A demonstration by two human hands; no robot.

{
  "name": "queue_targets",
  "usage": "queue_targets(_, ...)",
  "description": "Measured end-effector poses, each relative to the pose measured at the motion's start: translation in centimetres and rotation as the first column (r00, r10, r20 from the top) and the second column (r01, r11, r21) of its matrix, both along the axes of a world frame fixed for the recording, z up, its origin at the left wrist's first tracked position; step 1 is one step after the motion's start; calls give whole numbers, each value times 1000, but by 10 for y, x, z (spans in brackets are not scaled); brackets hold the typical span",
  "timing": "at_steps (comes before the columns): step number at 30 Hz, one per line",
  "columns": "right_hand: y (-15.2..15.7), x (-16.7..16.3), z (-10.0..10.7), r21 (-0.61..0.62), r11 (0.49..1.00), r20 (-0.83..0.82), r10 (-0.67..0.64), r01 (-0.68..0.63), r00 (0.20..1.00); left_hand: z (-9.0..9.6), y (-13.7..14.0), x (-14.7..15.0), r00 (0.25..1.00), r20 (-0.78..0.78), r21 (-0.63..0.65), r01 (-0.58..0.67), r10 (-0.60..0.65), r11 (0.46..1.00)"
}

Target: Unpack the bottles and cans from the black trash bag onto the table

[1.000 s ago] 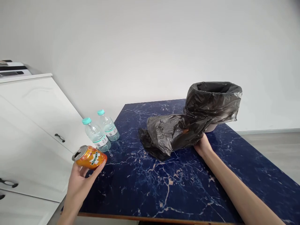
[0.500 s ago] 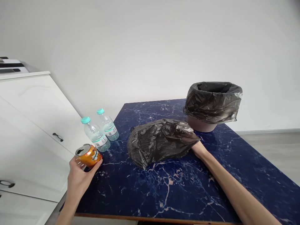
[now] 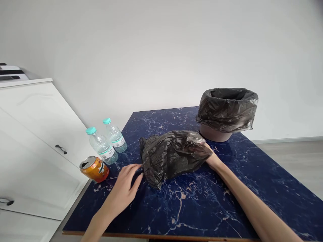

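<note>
A crumpled black plastic bag lies on the dark blue marble table. My right hand grips the bag's right end, its fingers mostly hidden by the plastic. My left hand is open, palm down, with fingertips reaching the bag's left edge. An orange soda can stands tilted near the table's left edge, apart from my left hand.
Two clear water bottles with teal caps lie at the table's left edge behind the can. A bin lined with a black bag stands at the back right. A white cabinet is to the left.
My left hand set the orange can down on the table, let go and moved right to the bag's edge. The bag came down from the bin and now rests on the table.
</note>
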State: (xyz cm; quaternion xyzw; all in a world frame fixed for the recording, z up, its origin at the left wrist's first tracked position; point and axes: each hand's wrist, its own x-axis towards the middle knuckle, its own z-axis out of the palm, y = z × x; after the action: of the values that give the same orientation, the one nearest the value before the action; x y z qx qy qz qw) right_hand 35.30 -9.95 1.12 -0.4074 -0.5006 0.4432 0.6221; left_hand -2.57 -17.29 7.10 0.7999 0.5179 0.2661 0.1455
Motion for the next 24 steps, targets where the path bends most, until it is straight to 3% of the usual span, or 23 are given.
queue_targets(4, 2, 0, 0, 3, 1000, 30, 31, -31, 999, 12, 17, 43, 967, 101, -135, 245, -232, 960)
queue_targets(7, 3, 2, -1, 7, 999, 47, 35, -35, 998, 27, 20, 70, 920, 251, -210, 355, -301, 911)
queue_targets(9, 4, 3, -3, 13, 1000, 51, 24, -24, 998, 31, 22, 84, 873, 422, -301, 388, -243, 871)
queue_targets(12, 6, 4, -5, 23, 999, 53, 24, -25, 998, 26, 27, 99, 714, 699, -435, 382, 38, 815)
queue_targets(15, 6, 4, -5, 41, 998, 54, 39, -41, 998, 16, 35, 107, 590, 774, -498, 346, 228, 795)
queue_targets(20, 8, 5, -4, 60, 996, 65, 57, -61, 996, 8, 52, 116, 560, 793, -498, 370, 239, 784)
queue_targets(24, 11, 5, -5, 75, 991, 82, 107, -113, 991, 4, 66, 121, 639, 769, -376, 414, 30, 829)
